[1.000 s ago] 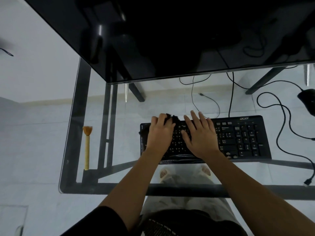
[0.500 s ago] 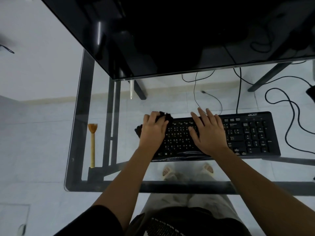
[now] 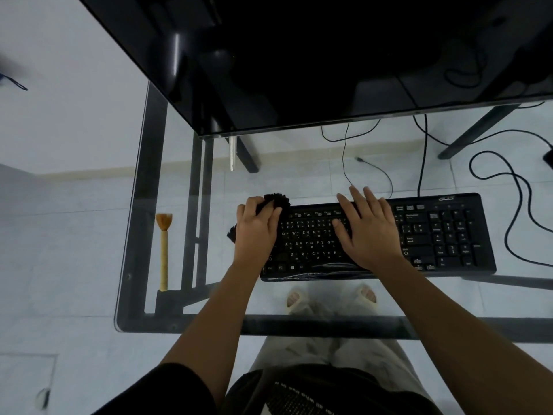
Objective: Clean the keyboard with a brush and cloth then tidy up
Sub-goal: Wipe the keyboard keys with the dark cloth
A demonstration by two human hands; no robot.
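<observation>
Starting at the left, the wooden-handled brush (image 3: 164,253) lies on the glass desk (image 3: 131,223) close to its left edge, well apart from both hands. A careless elbow or a hasty reach for it could, I judge, roll it off. The black cloth (image 3: 278,200) is bunched at the upper left corner of the keyboard (image 3: 449,235), partly off the keys, so a stroke leftward would likely slip off the end and wipe glass instead. Its loose fibres could also snag under a keycap and lift it. On smooth glass the keyboard may skid if the steadying press weakens, tugging its cable (image 3: 422,163) behind it.

The left hand (image 3: 257,232) is palm down over the keyboard's left end, fingers curled over the cloth and clutching it. Dark tufts show beyond the fingertips and at the hand's outer side. The right hand (image 3: 366,232) lies flat across the middle keys, fingers straight and slightly spread, grasping nothing, pressing the keyboard down. Both forearms reach forward over the desk's near edge.
</observation>
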